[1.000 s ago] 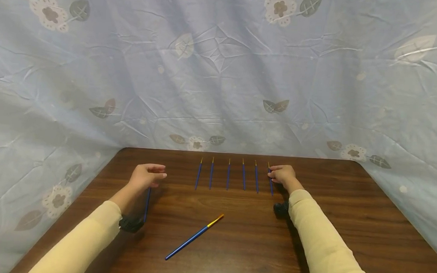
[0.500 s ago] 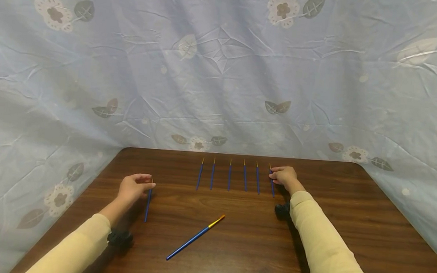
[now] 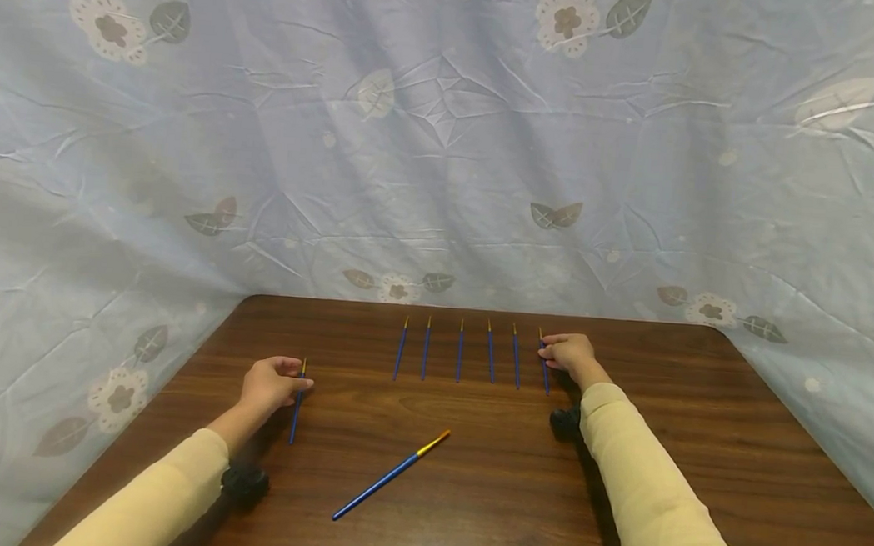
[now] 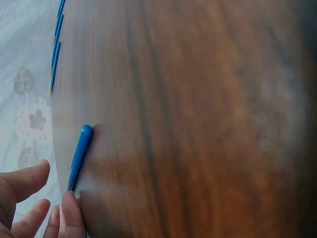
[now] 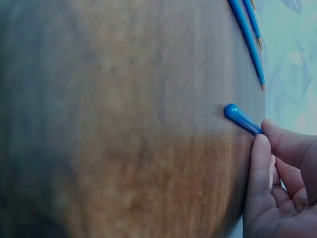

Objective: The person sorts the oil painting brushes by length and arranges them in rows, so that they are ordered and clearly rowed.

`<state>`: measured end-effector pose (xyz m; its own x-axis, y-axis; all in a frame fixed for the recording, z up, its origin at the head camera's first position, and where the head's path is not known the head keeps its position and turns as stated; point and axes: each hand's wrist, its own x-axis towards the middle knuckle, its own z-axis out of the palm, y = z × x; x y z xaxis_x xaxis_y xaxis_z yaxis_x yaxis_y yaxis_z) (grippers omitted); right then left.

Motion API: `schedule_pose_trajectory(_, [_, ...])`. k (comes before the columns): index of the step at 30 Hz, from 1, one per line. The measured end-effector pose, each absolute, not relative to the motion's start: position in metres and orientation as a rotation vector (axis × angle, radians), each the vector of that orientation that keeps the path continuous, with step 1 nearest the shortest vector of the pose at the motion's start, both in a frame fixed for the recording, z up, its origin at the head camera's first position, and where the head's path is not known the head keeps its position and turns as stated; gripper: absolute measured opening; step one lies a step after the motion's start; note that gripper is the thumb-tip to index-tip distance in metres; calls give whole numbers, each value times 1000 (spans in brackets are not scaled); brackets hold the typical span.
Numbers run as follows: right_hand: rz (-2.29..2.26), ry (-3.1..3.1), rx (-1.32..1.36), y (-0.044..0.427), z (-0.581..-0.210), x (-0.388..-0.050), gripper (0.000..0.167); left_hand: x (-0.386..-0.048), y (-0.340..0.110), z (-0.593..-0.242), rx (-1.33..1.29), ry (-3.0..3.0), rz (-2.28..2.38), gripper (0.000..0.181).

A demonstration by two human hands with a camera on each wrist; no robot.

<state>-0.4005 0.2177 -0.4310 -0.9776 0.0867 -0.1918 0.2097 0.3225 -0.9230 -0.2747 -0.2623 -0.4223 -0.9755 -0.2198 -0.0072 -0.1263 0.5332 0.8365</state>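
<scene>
In the head view, my left hand [image 3: 268, 385] is at a slim blue paintbrush [image 3: 296, 415] lying at the table's left. The left wrist view shows one fingertip over part of that paintbrush [image 4: 80, 154], while another finger stands apart with a gap between. At the far right of a row of similar brushes, my right hand [image 3: 569, 353] pinches the end paintbrush [image 3: 546, 378] between thumb and finger. Its rounded handle end [image 5: 232, 111] sticks out of that pinch in the right wrist view. A larger blue paintbrush [image 3: 382, 483] with an orange tip lies diagonally at the front.
Several thin paintbrushes, among them one at the row's left [image 3: 400, 350] and one in the middle [image 3: 460, 354], lie roughly parallel near the back of the brown wooden table [image 3: 483, 510]. A floral curtain [image 3: 442, 181] hangs behind the table's far edge.
My left hand has come down and back toward me, reaching the left paintbrush, its thumb now crossing it in the head view. The right hand keeps its hold on the end paintbrush.
</scene>
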Motion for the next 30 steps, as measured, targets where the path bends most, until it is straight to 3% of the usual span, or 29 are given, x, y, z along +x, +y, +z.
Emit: schedule_pose_trajectory(30, [-1760,2439,293,221,-439,-409,41,-279,-260,-431,359,-2683,-1215,36])
